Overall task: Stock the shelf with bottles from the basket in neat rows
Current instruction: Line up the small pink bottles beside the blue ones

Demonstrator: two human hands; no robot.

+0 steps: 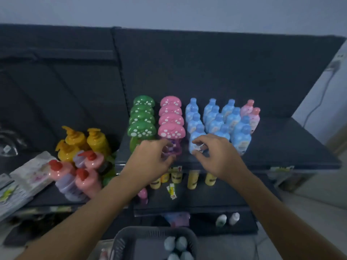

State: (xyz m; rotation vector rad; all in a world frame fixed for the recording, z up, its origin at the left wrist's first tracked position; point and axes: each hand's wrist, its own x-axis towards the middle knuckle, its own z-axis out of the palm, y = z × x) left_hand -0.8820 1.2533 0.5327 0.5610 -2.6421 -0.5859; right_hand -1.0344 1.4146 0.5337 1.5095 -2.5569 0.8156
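On the dark top shelf [281, 147] stand rows of bottles: green mushroom-capped ones [142, 128], pink mushroom-capped ones [171, 120], several blue bottles [216, 117] and two pink bottles [252, 113] at the back right. My left hand [150, 162] wraps its fingers around the front pink mushroom bottle [171, 131]. My right hand [216, 156] pinches the front blue bottle [196, 141] of the left blue row. The grey basket [122, 241] sits below at the bottom centre with three pale bottle tops [175, 244] showing.
To the left, yellow pump bottles [82, 141] and pink pump bottles [75, 177] crowd a lower shelf beside packets [28, 181]. Yellow bottles [193, 179] stand on the shelf beneath my hands. A cable [319, 98] hangs on the right wall.
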